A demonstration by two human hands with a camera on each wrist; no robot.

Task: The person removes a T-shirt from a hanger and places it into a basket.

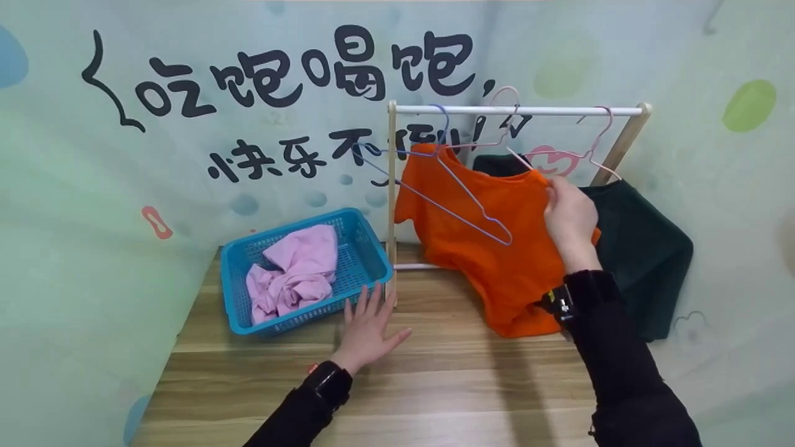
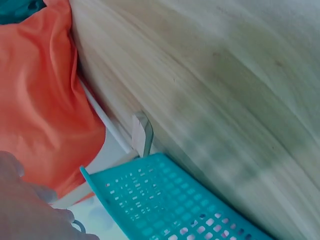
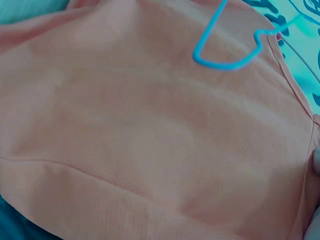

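An orange shirt (image 1: 490,205) hangs on a pink hanger (image 1: 506,133) from the rack's white bar. At the shirt's right shoulder, my right hand (image 1: 571,214) pinches the cloth near the hanger's end. In the right wrist view the orange shirt (image 3: 150,125) fills most of the picture, and only a bit of the hand shows at the edge. Fingers spread, my left hand (image 1: 369,332) is beside the near right corner of the blue basket (image 1: 366,248); whether it touches the rim I cannot tell. A pink cloth (image 1: 298,273) lies crumpled in the basket.
An empty blue hanger (image 1: 475,205) hangs in front of the orange shirt. To the right, a dark green garment (image 1: 652,261) hangs on another pink hanger (image 1: 599,149). The rack's wooden post (image 1: 392,186) stands close to the basket on the wooden table (image 1: 435,397).
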